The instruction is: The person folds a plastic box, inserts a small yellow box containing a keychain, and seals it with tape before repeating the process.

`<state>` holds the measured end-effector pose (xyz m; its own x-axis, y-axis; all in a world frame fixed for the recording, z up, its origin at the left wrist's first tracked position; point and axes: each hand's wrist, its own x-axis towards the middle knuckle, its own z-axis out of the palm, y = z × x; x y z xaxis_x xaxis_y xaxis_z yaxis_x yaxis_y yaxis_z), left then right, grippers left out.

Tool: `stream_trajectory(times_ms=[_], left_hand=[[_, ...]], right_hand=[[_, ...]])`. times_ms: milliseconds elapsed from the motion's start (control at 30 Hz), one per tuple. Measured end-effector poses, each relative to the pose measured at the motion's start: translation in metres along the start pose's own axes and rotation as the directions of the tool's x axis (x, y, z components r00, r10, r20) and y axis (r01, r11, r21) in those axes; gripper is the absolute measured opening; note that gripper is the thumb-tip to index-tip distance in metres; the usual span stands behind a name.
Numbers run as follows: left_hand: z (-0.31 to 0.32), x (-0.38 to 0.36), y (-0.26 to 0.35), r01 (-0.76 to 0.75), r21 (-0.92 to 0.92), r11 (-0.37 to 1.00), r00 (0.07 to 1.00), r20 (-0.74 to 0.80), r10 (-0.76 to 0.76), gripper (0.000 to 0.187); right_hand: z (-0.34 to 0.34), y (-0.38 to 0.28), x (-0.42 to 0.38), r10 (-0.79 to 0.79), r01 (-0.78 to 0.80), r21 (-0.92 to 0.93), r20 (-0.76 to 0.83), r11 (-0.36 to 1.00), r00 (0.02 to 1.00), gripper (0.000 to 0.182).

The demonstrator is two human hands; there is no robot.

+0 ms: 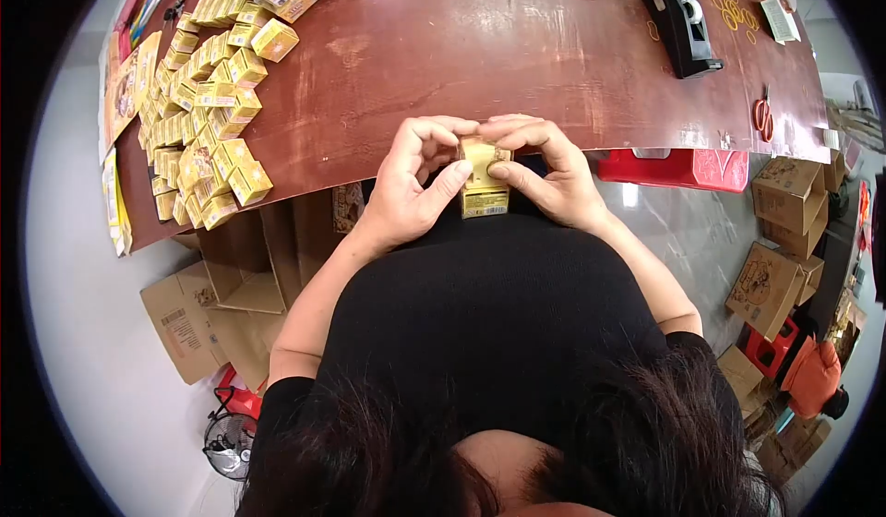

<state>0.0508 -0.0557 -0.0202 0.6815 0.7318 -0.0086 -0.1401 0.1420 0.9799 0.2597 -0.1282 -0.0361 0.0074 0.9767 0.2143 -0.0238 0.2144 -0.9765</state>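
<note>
A small yellow box (484, 203) is held between my two hands at the near edge of the table, close to my body. My left hand (420, 180) closes on its left side, with the thumb on the face turned up to me. On the other side, my right hand (544, 171) grips it with the thumb pressed near the upper right part. Printing and a barcode show on the box's lower side. The fingertips partly hide its far end.
Many similar yellow boxes (208, 120) are heaped at the table's left. A black tape dispenser (678, 28), red-handled scissors (762, 115) and rubber bands (734, 11) lie to the right. A red plastic stool (678, 168) stands below the table edge, and cardboard cartons (185, 318) at lower left.
</note>
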Motion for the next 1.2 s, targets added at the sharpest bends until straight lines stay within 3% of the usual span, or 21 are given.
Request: stream_trajectory(times_ms=[33, 100, 167, 200, 233, 300, 367, 433, 467, 600, 700, 767, 833, 867, 933, 967, 1000, 1067, 1100, 1167, 1200], left_hand=[[0.005, 0.003, 0.005, 0.024, -0.044, 0.999, 0.999, -0.045, -0.026, 0.023], [0.001, 0.005, 0.007, 0.031, 0.031, 0.999, 1.0, 0.001, -0.031, 0.022], [0.002, 0.01, 0.013, 0.035, 0.1, 0.994, 0.998, 0.054, -0.041, 0.021], [0.004, 0.012, 0.02, 0.079, 0.157, 0.984, 0.995, 0.043, -0.087, 0.02], [0.006, 0.013, 0.023, 0.125, 0.214, 0.969, 0.991, 0.027, -0.133, 0.019], [0.015, 0.017, 0.025, 0.112, 0.163, 0.98, 0.994, -0.032, -0.108, 0.016], [0.02, 0.021, 0.033, 0.249, 0.146, 0.957, 0.964, -0.131, -0.231, 0.014], [0.019, 0.026, 0.038, 0.261, 0.22, 0.94, 0.963, -0.124, -0.238, 0.014], [0.018, 0.027, 0.039, 0.27, 0.289, 0.919, 0.962, -0.121, -0.244, 0.014], [0.019, 0.023, 0.033, 0.183, 0.213, 0.96, 0.983, -0.014, -0.184, 0.014], [0.022, 0.02, 0.027, 0.155, 0.111, 0.982, 0.988, -0.018, -0.154, 0.012], [0.017, 0.024, 0.022, 0.085, 0.243, 0.966, 0.991, 0.078, -0.107, 0.013], [0.022, 0.035, 0.026, 0.084, 0.205, 0.975, 0.989, 0.102, -0.107, 0.014], [0.019, 0.045, 0.021, -0.018, 0.306, 0.952, 0.991, 0.13, -0.023, 0.014], [0.026, 0.073, 0.024, -0.134, 0.233, 0.963, 0.989, 0.099, 0.114, 0.015], [0.031, 0.089, 0.028, -0.208, 0.249, 0.946, 0.976, 0.121, 0.183, 0.016], [0.036, 0.105, 0.021, -0.318, 0.265, 0.91, 0.947, 0.13, 0.293, 0.016], [0.053, 0.137, 0.01, -0.475, 0.298, 0.828, 0.879, 0.12, 0.461, 0.018], [0.057, 0.154, 0.002, -0.558, 0.394, 0.731, 0.826, 0.176, 0.536, 0.019], [0.067, 0.181, -0.014, -0.667, 0.543, 0.511, 0.72, 0.293, 0.629, 0.023], [0.073, 0.189, -0.023, -0.691, 0.555, 0.463, 0.689, 0.315, 0.653, 0.024]], right_hand=[[0.005, 0.002, -0.002, 0.069, -0.05, 0.201, -0.086, 0.978, 0.994, 0.029], [0.001, -0.002, -0.002, 0.105, -0.08, 0.221, -0.107, 0.972, 0.989, 0.028], [-0.016, -0.005, 0.004, 0.012, -0.005, -0.088, 0.082, 0.996, 0.997, 0.023], [-0.019, -0.003, 0.007, -0.118, 0.142, -0.194, 0.129, 0.971, 0.985, 0.02], [-0.016, -0.007, 0.005, -0.112, 0.134, -0.192, 0.122, 0.972, 0.986, 0.02], [-0.01, -0.015, 0.006, 0.174, -0.177, 0.058, 0.059, 0.983, 0.983, 0.014], [-0.008, -0.019, 0.01, 0.224, -0.224, 0.144, 0.014, 0.964, 0.974, 0.014], [-0.011, -0.027, 0.015, 0.409, -0.399, 0.233, 0.007, 0.887, 0.913, 0.015], [-0.012, -0.028, 0.016, 0.41, -0.401, 0.217, 0.008, 0.89, 0.912, 0.015], [-0.021, -0.019, 0.008, 0.337, -0.337, 0.182, 0.036, 0.924, 0.941, 0.016], [-0.027, -0.015, 0.0, 0.162, -0.164, 0.087, 0.027, 0.983, 0.986, 0.015], [-0.033, -0.016, -0.006, 0.064, -0.06, -0.072, 0.049, 0.996, 0.997, 0.015], [-0.049, -0.028, -0.01, -0.02, 0.027, -0.26, 0.03, 0.965, 0.999, 0.026], [-0.062, -0.041, -0.01, -0.112, 0.107, -0.378, 0.008, 0.92, 0.994, 0.031], [-0.116, -0.063, -0.008, -0.246, 0.011, -0.673, -0.254, 0.74, 0.935, 0.047], [-0.151, -0.048, -0.007, -0.261, -0.019, -0.449, -0.553, 0.893, 0.791, 0.048], [-0.179, -0.055, -0.004, -0.237, -0.084, -0.384, -0.712, 0.919, 0.661, 0.046], [-0.242, -0.035, -0.01, -0.255, -0.4, -0.597, -0.725, 0.695, 0.64, 0.047], [-0.259, -0.018, -0.008, -0.065, -0.412, -0.41, -0.77, 0.814, 0.635, 0.048], [-0.256, -0.031, 0.004, 0.171, -0.454, -0.254, -0.687, 0.854, 0.707, 0.045], [-0.254, -0.034, 0.009, 0.311, -0.517, -0.115, -0.682, 0.848, 0.662, 0.034]])
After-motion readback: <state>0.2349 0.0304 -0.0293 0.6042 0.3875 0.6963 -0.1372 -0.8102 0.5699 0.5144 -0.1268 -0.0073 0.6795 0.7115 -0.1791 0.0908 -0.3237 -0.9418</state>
